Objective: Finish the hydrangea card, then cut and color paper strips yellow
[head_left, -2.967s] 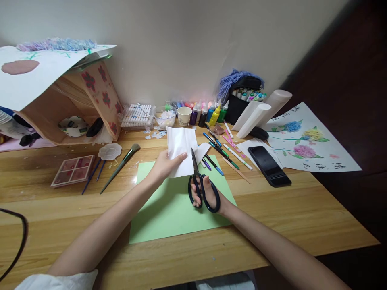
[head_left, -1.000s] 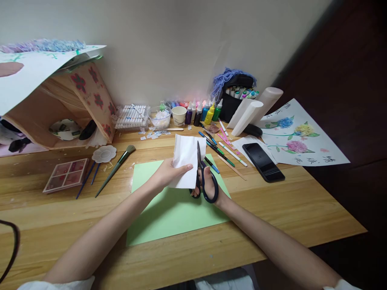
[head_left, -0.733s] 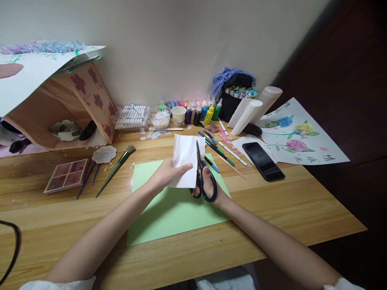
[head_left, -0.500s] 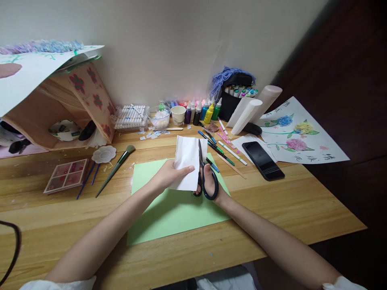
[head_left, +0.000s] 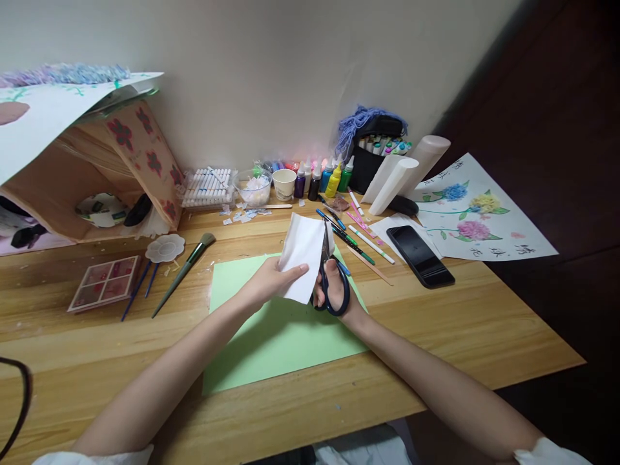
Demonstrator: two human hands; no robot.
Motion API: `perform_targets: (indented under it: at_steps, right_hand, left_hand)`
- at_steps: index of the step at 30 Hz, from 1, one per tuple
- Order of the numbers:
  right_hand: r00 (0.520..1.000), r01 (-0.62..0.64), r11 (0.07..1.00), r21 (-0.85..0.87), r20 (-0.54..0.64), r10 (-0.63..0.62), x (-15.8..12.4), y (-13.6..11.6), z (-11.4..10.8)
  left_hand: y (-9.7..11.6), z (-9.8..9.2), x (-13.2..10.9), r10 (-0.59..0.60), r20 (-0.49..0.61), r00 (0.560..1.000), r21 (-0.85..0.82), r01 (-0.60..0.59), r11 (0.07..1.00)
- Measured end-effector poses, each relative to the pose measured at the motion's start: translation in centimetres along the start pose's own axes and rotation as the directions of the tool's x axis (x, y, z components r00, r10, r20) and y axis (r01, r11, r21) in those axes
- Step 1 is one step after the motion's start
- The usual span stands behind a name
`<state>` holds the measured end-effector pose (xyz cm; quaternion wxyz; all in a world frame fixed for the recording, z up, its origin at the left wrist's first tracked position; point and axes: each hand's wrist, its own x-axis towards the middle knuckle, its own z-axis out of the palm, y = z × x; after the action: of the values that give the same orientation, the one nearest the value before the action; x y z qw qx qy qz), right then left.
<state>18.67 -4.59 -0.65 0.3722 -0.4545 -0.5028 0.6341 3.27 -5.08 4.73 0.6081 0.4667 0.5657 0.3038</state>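
Observation:
My left hand [head_left: 274, 279] pinches a white piece of paper [head_left: 304, 248] by its lower left side, thumb on top and fingers hidden beneath. In my right hand [head_left: 349, 298] is a pair of scissors [head_left: 345, 298] with dark blue handles; my thumb is through one loop. The blades point away from me at the paper's right edge, a narrow strip of paper showing to their right. Both hands are above a light green sheet [head_left: 252, 361] lying on the wooden table.
Behind the hands lie markers [head_left: 371, 244], with paint bottles [head_left: 333, 182], a paper cup [head_left: 284, 185] and a bowl [head_left: 255, 190] along the wall. A phone [head_left: 420, 256] and flower drawing [head_left: 477, 213] are at right. A brush [head_left: 186, 271], palette [head_left: 165, 247] and decorated box [head_left: 145, 155] stand left.
The white paper has tilted, its top leaning right and its lower edge swinging left. The scissors have turned slightly, their tips moving up and right, and their handles sit closer together.

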Motion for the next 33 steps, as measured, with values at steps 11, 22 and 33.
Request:
perform_targets:
  at_steps: [11, 22, 33]
  right_hand:
    - [0.986, 0.153, 0.988, 0.01, 0.064, -0.153, 0.2, -0.3, -0.2]
    - [0.989, 0.1, 0.99, 0.1, 0.095, -0.11, -0.4, -1.5, -0.1]
    - [0.868, -0.028, 1.0, 0.003, 0.496, 0.023, -3.9, 0.2, 2.1]
  left_hand:
    - [0.2, 0.1, -0.4, 0.018, 0.132, 0.991, -0.051, -0.012, 0.999]
    - [0.4, -0.4, 0.1, 0.187, -0.236, 0.954, 0.045, -0.181, 0.982]
    - [0.3, -2.3, 0.7, 0.423, -0.682, 0.597, 0.211, -0.394, 0.895]
